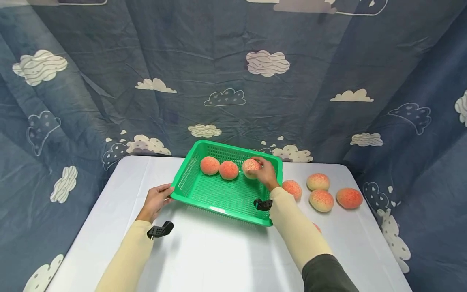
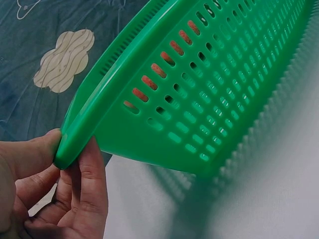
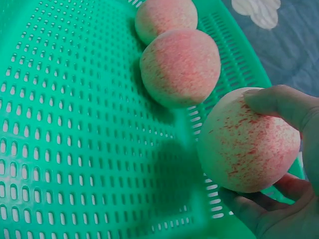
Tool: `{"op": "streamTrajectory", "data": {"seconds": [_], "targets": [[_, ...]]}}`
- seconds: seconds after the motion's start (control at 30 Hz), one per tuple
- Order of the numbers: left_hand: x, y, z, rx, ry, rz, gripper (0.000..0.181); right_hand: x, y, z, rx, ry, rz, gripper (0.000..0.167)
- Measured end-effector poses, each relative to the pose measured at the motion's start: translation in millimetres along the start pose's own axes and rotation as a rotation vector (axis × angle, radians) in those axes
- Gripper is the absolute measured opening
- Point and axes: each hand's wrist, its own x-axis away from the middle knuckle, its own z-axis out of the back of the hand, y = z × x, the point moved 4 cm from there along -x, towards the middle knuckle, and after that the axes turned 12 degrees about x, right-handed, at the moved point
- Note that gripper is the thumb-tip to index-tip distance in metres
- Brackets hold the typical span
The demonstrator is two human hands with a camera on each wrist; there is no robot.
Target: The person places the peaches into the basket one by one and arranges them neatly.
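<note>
A green perforated basket stands tilted in the head view. The left hand pinches its left front corner; in the left wrist view the thumb of that hand lies on the rim and the fingers are beneath. Inside the basket's right part, the right hand grips a speckled peach, also seen in the right wrist view as a pale peach between thumb and fingers. Two pinker peaches, one at the left and one beside it, lie near the basket's back side.
Right of the basket on the white table lie several peaches, among them one close to the basket, one farther right and a redder one. Another is mostly hidden by the right sleeve. A cloud-patterned curtain hangs behind.
</note>
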Motion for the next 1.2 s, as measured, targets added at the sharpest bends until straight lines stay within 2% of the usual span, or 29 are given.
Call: {"op": "streamTrajectory", "data": {"seconds": [0.23, 0.47, 0.77, 1.2], "targets": [[0.1, -0.5, 0.0, -0.006, 0.001, 0.002, 0.044, -4.8, 7, -10, 0.050, -0.034, -0.027, 0.057], [0.2, -0.4, -0.6, -0.013, 0.007, 0.006, 0.044, -4.7, 11, -21, 0.099, -0.036, -0.023, 0.056], [2.9, -0.5, 0.3, -0.021, 0.009, 0.014, 0.045, -2.7, 12, -30, 0.141, 0.008, 0.055, 0.055], [1.8, -0.3, -0.1, -0.018, 0.003, -0.004, 0.044, -1.4, 9, -32, 0.163, -0.027, -0.007, 0.057]]}}
